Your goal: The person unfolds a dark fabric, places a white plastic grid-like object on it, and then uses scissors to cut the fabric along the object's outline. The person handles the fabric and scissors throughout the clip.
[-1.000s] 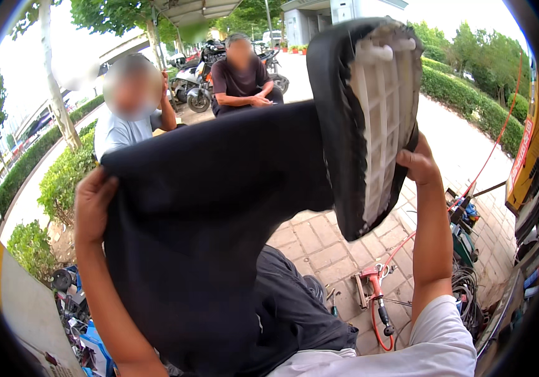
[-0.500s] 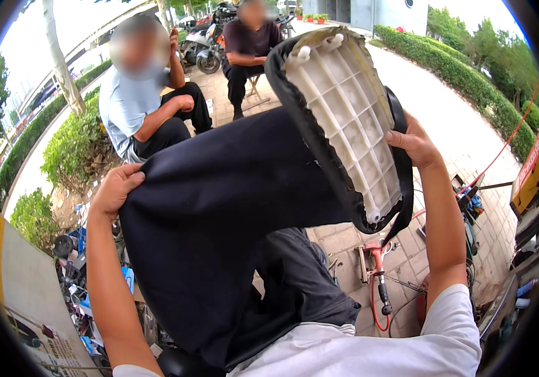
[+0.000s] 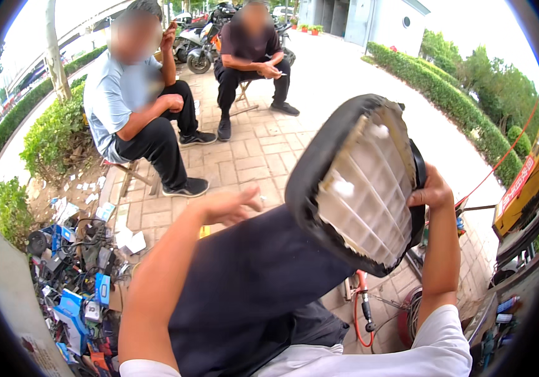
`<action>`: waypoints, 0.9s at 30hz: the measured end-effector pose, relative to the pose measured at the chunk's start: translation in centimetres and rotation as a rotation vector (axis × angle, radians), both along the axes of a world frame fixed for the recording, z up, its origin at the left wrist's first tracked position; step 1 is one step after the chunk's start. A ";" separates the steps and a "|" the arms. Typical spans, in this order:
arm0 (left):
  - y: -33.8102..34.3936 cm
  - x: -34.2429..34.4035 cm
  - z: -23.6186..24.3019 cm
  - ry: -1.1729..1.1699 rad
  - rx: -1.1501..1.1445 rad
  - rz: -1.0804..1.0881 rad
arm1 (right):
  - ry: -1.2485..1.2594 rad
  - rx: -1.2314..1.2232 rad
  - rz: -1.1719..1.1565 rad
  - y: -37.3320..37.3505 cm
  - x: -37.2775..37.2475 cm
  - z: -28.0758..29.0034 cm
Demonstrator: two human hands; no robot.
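Observation:
I hold a scooter seat (image 3: 360, 188) up in front of me, its ribbed white plastic underside facing me and a black edge wrapped round it. My right hand (image 3: 429, 191) grips the seat's right edge. A loose black cover cloth (image 3: 257, 283) hangs from the seat down over my lap. My left hand (image 3: 228, 206) hovers at the cloth's upper left edge, fingers spread, gripping nothing.
Two people sit on stools on the brick paving ahead (image 3: 137, 119) (image 3: 250, 56), with parked motorbikes (image 3: 200, 47) behind them. A heap of tools and blue boxes (image 3: 81, 276) lies at my lower left. A red-handled tool (image 3: 363, 308) and a yellow vehicle (image 3: 520, 195) are to my right.
The seat has come down and tilted to the right. My left hand has let go of the cloth's corner and now opens above it; the cloth has sagged lower.

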State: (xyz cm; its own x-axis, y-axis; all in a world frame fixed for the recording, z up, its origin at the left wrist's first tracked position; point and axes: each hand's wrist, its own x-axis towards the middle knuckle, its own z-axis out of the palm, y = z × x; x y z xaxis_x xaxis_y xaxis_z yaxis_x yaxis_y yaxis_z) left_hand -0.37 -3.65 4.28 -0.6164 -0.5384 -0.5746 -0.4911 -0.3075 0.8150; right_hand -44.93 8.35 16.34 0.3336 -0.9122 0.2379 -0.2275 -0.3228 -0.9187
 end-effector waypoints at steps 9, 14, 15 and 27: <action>5.1 -18.1 1.1 0.776 -0.024 -0.495 | -0.223 -0.104 0.307 1.6 -0.4 1.4; 10.1 -15.5 3.4 0.845 0.069 -0.331 | -0.274 -0.062 0.382 2.3 -1.4 -0.2; 10.2 -15.4 3.2 0.880 0.139 -0.267 | -0.271 -0.040 0.385 2.9 -2.1 -0.1; 1.5 0.8 9.0 0.396 -0.766 0.469 | 0.145 0.397 0.098 0.2 9.5 -3.5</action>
